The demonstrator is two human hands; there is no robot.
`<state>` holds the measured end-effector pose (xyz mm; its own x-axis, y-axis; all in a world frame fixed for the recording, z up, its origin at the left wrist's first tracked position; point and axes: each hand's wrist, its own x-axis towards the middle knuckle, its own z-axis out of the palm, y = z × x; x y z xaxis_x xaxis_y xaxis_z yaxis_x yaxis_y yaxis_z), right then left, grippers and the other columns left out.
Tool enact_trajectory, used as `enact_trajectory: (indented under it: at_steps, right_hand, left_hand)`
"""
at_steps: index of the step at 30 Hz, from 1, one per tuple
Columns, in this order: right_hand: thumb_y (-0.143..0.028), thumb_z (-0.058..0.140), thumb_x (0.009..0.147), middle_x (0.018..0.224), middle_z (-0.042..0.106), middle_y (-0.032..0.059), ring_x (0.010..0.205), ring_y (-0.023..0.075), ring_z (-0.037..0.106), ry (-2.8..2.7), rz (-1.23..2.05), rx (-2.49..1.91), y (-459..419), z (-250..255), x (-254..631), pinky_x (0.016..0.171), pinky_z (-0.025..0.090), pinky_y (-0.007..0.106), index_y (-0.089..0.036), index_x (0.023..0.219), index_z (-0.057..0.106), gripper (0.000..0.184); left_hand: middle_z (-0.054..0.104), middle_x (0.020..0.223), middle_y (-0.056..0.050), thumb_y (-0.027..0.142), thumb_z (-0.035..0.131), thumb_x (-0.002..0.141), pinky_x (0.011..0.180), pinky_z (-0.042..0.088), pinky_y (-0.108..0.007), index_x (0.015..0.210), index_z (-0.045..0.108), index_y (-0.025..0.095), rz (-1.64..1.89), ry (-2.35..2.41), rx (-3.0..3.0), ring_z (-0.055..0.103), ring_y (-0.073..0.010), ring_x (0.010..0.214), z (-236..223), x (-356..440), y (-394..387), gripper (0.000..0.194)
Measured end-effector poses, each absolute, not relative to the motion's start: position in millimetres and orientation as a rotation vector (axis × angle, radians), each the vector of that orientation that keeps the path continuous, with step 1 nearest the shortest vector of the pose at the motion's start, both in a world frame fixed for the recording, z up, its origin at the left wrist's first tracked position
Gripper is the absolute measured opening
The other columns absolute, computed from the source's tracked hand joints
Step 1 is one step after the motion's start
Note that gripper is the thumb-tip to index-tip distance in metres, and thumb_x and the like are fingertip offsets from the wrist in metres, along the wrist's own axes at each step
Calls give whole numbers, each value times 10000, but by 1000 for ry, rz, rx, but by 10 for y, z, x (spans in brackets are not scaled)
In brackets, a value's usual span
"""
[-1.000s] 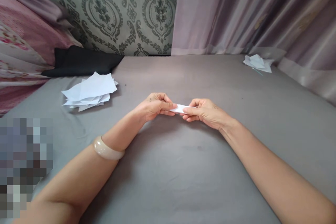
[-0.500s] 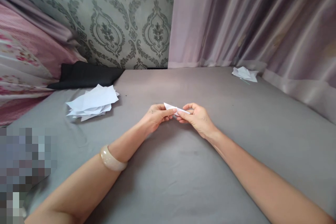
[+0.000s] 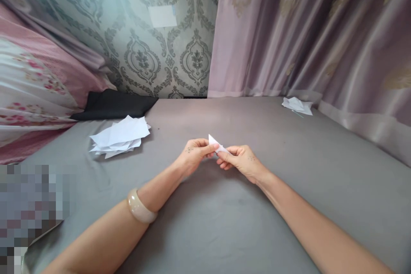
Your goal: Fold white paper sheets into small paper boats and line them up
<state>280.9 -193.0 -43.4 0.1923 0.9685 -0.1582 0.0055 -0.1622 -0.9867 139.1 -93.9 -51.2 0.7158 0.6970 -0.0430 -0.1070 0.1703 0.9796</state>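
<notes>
A small folded piece of white paper (image 3: 214, 141) is pinched between my two hands above the grey sheet (image 3: 205, 222). My left hand (image 3: 197, 153) grips its left side, thumb on top and fingers curled beneath. From the other side, my right hand (image 3: 240, 160) holds the paper's lower right part between thumb and bent fingers. One pointed corner sticks up between the hands; the fingers cover much of the rest. A pale bangle (image 3: 140, 207) circles my left forearm.
A loose stack of white paper (image 3: 120, 135) lies to the left, near a folded black cloth (image 3: 118, 103). Smaller white papers (image 3: 297, 105) lie at the far right by the curtain (image 3: 289, 43). A patterned wall (image 3: 141, 60) stands behind, with floral fabric (image 3: 35, 81) at left.
The view has tilted up, so everything sits lower in it. The paper between my hands is now tilted more steeply, and my right fingers are curled in closer around it.
</notes>
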Motion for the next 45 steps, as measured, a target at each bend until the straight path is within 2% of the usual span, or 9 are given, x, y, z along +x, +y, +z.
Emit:
enact_trajectory:
  at_steps: [11, 17, 20, 23, 27, 31, 38, 42, 45]
  right_hand:
    - [-503, 658, 767, 819, 733, 77, 651, 128, 689, -981, 1321, -1297, -1951, -410, 2697, 620, 558, 234, -149, 927, 702, 391]
    - [-490, 575, 822, 805, 724, 68, 632, 148, 695, -1015, 1084, -1458, -1912, -482, 2583, 593, 561, 254, -152, 920, 698, 373]
    - [-466, 491, 874, 825, 723, 75, 626, 161, 693, -1083, 844, -1599, -1919, -577, 2566, 576, 551, 266, -161, 882, 695, 367]
    - [-396, 448, 904, 746, 717, 58, 614, 168, 687, -1236, 578, -1715, -1952, -619, 2558, 629, 537, 283, -181, 858, 696, 331]
    - [-339, 443, 906, 687, 705, 43, 659, 188, 690, -1401, 395, -1746, -1996, -588, 2536, 661, 505, 282, -209, 854, 699, 291]
    - [-426, 474, 893, 731, 718, 53, 663, 193, 689, -1368, 467, -1708, -1993, -569, 2551, 648, 507, 285, -215, 918, 703, 312]
    - [-567, 537, 823, 848, 722, 93, 606, 172, 686, -1068, 866, -1617, -1934, -603, 2639, 549, 531, 260, -158, 939, 697, 454]
    - [-561, 544, 821, 710, 701, 68, 589, 166, 668, -1095, 865, -1606, -1932, -603, 2655, 551, 529, 258, -154, 894, 703, 443]
    - [-528, 558, 822, 667, 689, 54, 587, 156, 658, -1109, 899, -1581, -1933, -587, 2649, 550, 526, 251, -147, 886, 702, 413]
  left_hand:
    - [504, 536, 19, 411, 573, 844, 570, 343, -235, 608, 595, 144, 819, 521, 1418, 460, -83, 533, -456, 1368, -940, 357]
    - [503, 556, 14, 363, 612, 818, 598, 371, -233, 589, 589, 137, 861, 563, 1292, 474, -86, 567, -501, 1403, -928, 322]
    - [603, 696, -22, 394, 663, 781, 646, 423, -240, 767, 656, 132, 782, 600, 1226, 559, -111, 670, -511, 1415, -932, 263]
    - [646, 812, -45, 374, 746, 708, 686, 465, -265, 918, 654, 143, 731, 631, 1167, 611, -139, 746, -510, 1415, -950, 326]
    - [645, 778, -46, 314, 779, 667, 677, 479, -253, 855, 671, 119, 724, 646, 1157, 616, -133, 729, -510, 1411, -957, 291]
    - [660, 801, -59, 305, 760, 681, 700, 489, -264, 871, 691, 121, 721, 635, 1165, 620, -145, 757, -520, 1405, -938, 273]
    - [681, 856, -64, 311, 726, 703, 752, 484, -286, 930, 712, 138, 679, 626, 1257, 613, -148, 782, -478, 1385, -955, 286]
    - [683, 801, -45, 237, 612, 748, 776, 472, -295, 939, 707, 130, 677, 620, 1380, 610, -155, 765, -430, 1370, -989, 239]
    - [684, 797, -28, 133, 544, 704, 758, 460, -273, 959, 692, 124, 689, 638, 1483, 605, -154, 767, -443, 1369, -1001, 296]
